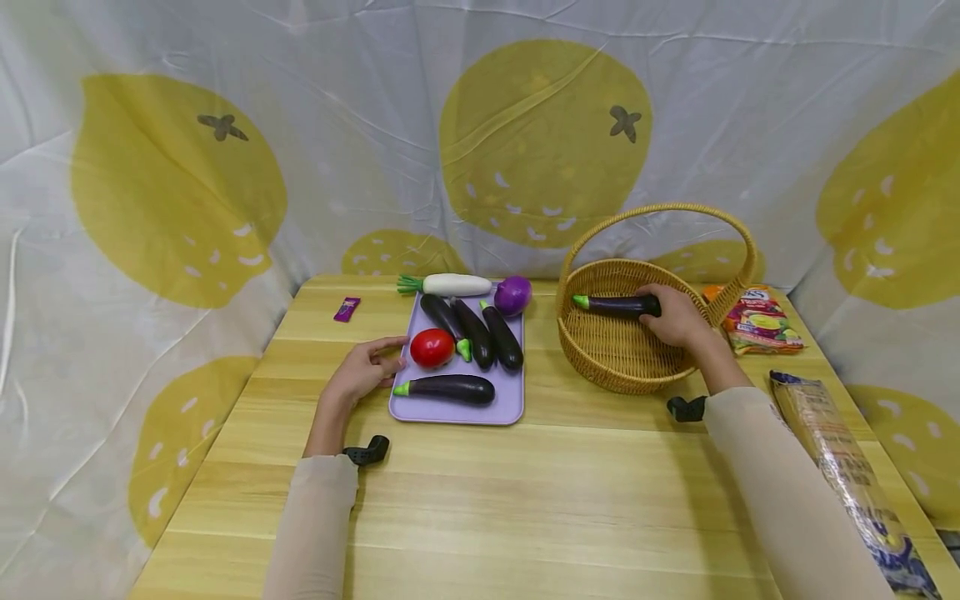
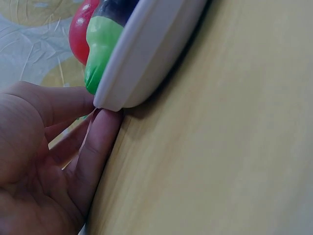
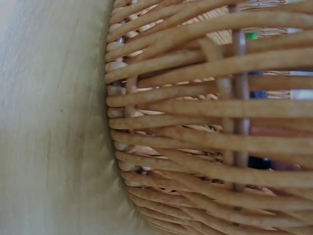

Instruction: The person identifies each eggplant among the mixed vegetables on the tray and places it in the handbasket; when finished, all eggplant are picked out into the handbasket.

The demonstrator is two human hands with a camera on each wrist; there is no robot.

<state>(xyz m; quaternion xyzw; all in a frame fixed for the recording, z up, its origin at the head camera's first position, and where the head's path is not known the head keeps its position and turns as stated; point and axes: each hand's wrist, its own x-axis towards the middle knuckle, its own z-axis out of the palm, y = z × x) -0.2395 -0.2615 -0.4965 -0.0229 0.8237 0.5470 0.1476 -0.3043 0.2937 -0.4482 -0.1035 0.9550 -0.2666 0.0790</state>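
Note:
Inside the yellow wicker basket (image 1: 600, 358) my right hand (image 1: 671, 315) grips an eggplant (image 1: 611, 307) by its dark end, its green stem pointing left. The basket's woven side (image 3: 195, 117) hides most of that hand in the right wrist view. On the left, my left hand (image 1: 362, 372) pinches the rim of a lilac tray (image 1: 457, 412), with the thumb above and fingers below the edge (image 2: 110, 100). The tray bears a red tomato (image 1: 432, 347), one eggplant (image 1: 453, 389) along its near side, and three more eggplants (image 1: 472, 333) farther back.
A white radish (image 1: 456, 285) and a purple round vegetable (image 1: 513, 296) lie at the tray's far edge. A small purple packet (image 1: 347, 309) is to the left. Right of the basket are a colourful snack bag (image 1: 763, 321) and a long clear package (image 1: 847, 467). A lemon-print curtain (image 1: 360, 125) hangs behind.

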